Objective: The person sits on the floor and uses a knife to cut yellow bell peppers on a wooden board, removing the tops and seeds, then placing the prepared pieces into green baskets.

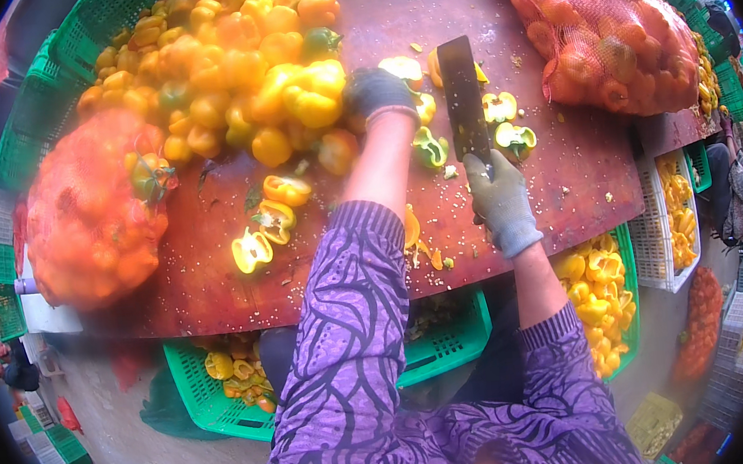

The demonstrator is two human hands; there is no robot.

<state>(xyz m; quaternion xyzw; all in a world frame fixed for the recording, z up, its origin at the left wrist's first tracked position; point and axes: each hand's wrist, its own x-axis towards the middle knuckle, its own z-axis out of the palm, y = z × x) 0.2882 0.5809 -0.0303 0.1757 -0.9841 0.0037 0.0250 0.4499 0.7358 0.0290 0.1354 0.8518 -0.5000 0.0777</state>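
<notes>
My right hand (501, 203), in a grey work glove, grips the handle of a broad, rectangular-bladed knife (462, 92). Its blade points away from me over the red tabletop (580, 171). At the right edge of a heap of yellow bell peppers (214, 66), my left hand (379, 90) reaches out in a dark glove. Its fingers are hidden, so whether it grasps a pepper is unclear. Cut pepper halves lie around the blade, among them a greenish half (430, 147) and a yellow half (500, 107). More halves (276, 221) rest left of my left forearm.
Red mesh sacks of peppers stand on the table, one at left (98, 211) and one at right (615, 41). Below the front edge are green crates (228, 417), one holding yellow pepper pieces (596, 297). A white crate (655, 251) stands at right. Seeds litter the tabletop.
</notes>
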